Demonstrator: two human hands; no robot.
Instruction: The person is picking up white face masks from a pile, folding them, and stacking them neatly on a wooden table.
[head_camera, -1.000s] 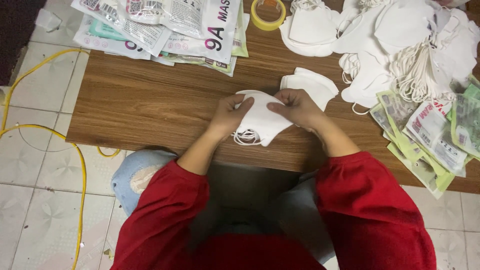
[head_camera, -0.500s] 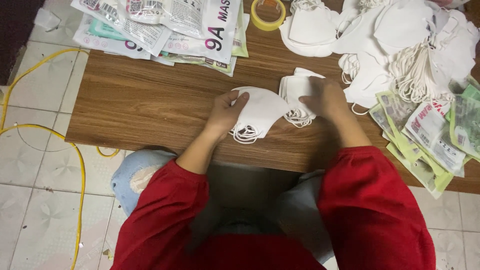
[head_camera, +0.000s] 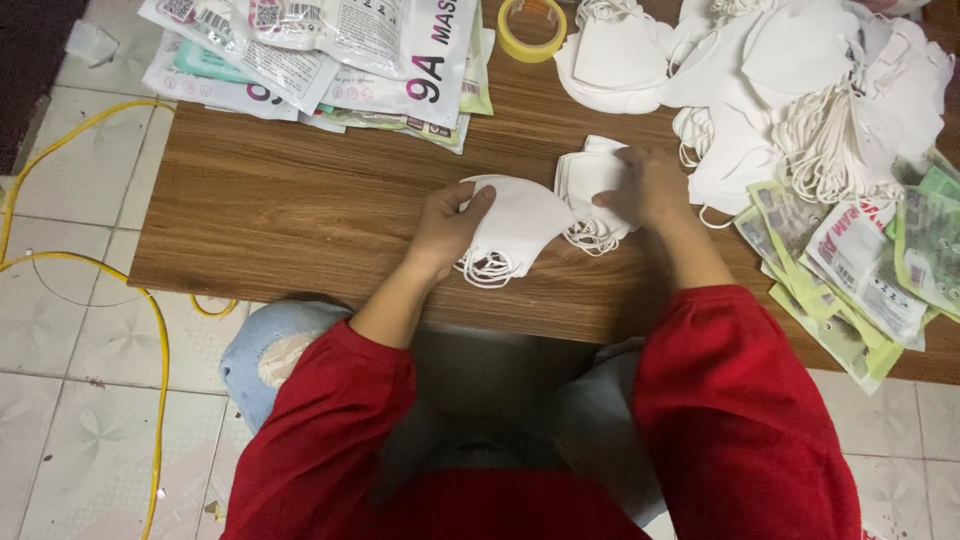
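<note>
My left hand (head_camera: 450, 222) grips the left edge of a folded white face mask (head_camera: 520, 225) lying on the brown wooden table (head_camera: 300, 215), its ear loops hanging toward me. My right hand (head_camera: 645, 185) rests on a small stack of folded white masks (head_camera: 585, 180) just right of that mask, fingers curled over the stack's top. Both arms wear red sleeves.
A big heap of loose white masks (head_camera: 790, 90) fills the table's far right. Printed plastic packets lie at the far left (head_camera: 320, 50) and near right (head_camera: 860, 270). A yellow tape roll (head_camera: 532, 28) sits at the back. A yellow cable (head_camera: 120, 270) runs over the tiled floor.
My right hand let go of the mask both hands held and moved right onto the stack of masks. My left hand kept hold of the single mask.
</note>
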